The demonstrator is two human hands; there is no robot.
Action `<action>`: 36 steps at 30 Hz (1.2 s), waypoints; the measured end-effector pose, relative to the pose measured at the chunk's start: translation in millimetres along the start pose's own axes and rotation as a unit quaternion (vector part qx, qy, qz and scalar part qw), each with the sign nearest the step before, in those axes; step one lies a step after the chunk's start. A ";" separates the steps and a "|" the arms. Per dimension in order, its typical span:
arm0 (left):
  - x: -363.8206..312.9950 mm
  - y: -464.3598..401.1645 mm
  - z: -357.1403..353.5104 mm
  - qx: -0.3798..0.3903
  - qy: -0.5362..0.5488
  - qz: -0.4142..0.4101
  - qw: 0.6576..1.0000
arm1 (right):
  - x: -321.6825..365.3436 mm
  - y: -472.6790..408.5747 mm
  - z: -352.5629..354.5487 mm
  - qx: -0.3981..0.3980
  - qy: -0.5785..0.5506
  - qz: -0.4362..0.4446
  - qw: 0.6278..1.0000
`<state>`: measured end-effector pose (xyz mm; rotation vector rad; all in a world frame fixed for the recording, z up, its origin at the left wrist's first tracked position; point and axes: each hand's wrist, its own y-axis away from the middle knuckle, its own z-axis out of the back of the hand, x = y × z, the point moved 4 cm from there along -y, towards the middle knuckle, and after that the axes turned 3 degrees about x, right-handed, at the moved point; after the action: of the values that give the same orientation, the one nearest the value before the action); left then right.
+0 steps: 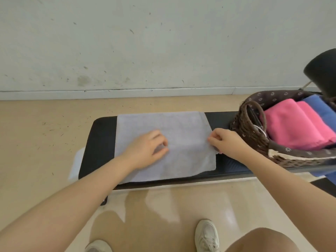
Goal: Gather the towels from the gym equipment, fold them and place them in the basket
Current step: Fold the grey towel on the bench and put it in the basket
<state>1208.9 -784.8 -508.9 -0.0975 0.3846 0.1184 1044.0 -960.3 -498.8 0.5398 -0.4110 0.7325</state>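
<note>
A pale grey towel (181, 128) lies folded flat across the black padded gym bench (103, 142). My left hand (147, 151) rests on the towel's middle with curled fingers that pinch the cloth. My right hand (227, 140) pinches the towel's right edge. To the right on the bench stands a dark wicker basket (249, 128) with a flowered lining. Inside it lie a folded pink towel (294, 124) and a folded blue towel (320, 108).
A grey wall and skirting run behind the bench. A black padded roller (323, 70) of the equipment juts in at the upper right above the basket. Beige floor surrounds the bench, and my white shoes (207, 235) stand in front of it.
</note>
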 end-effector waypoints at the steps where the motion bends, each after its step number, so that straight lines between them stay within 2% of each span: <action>1: -11.1 8.9 -8.8 0.028 -0.023 -0.021 0.999 | -5.8 11.3 -3.7 0.025 0.006 0.000 1.000; 5: -29.9 41.4 -31.0 0.066 -0.143 -0.023 0.987 | -23.4 44.4 -11.1 0.052 -0.006 0.022 0.998; 9: -33.7 59.4 -34.0 0.035 -0.207 -0.003 0.978 | -26.0 54.0 -18.6 0.103 0.044 0.031 0.993; 11: -30.7 65.8 -30.0 0.017 -0.189 0.012 0.982 | -26.2 53.3 -18.0 0.086 0.036 0.034 0.995; 14: -24.5 72.3 -24.0 -0.006 -0.166 0.030 0.986 | -21.7 57.0 -18.7 0.056 -0.064 0.052 0.995; 16: -24.6 75.8 -17.7 -0.030 -0.132 0.056 0.989 | -13.8 62.9 -21.7 0.075 -0.156 0.058 0.983; 18: -26.8 77.3 -9.6 -0.051 -0.063 0.125 0.989 | -10.4 67.5 -25.7 0.114 -0.214 0.042 0.969; 19: -26.7 79.1 -5.9 -0.059 -0.032 0.164 0.984 | -12.3 68.3 -28.1 0.124 -0.211 0.027 0.969; 21: -26.8 79.1 -0.4 -0.078 0.005 0.202 0.976 | -23.1 66.4 -28.8 0.122 -0.125 0.009 0.985; 23: -26.6 81.5 -0.7 -0.081 -0.007 0.206 0.975 | -29.0 68.6 -27.3 0.101 -0.050 -0.011 0.994; 24: -25.1 83.0 -2.6 -0.072 -0.029 0.206 0.975 | -29.1 70.3 -27.1 0.093 -0.047 -0.024 0.994; 27: -14.8 95.4 -10.0 -0.079 -0.077 0.262 0.959 | -18.9 71.1 -32.6 0.055 -0.098 -0.067 0.991; 30: -6.9 111.2 -13.6 -0.112 -0.067 0.317 0.939 | -7.8 66.6 -40.4 -0.024 -0.066 -0.114 0.991; 33: -4.4 121.2 -16.3 -0.116 -0.076 0.309 0.941 | -2.5 63.2 -57.9 -0.016 -0.079 -0.164 0.983; 36: -2.5 119.9 -12.3 -0.107 -0.071 0.305 0.944 | 2.4 60.6 -67.3 -0.019 -0.177 -0.184 0.967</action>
<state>1186.0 -668.0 -528.0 -0.1806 0.2459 0.7769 1013.1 -881.6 -531.5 0.6906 -0.6343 0.2664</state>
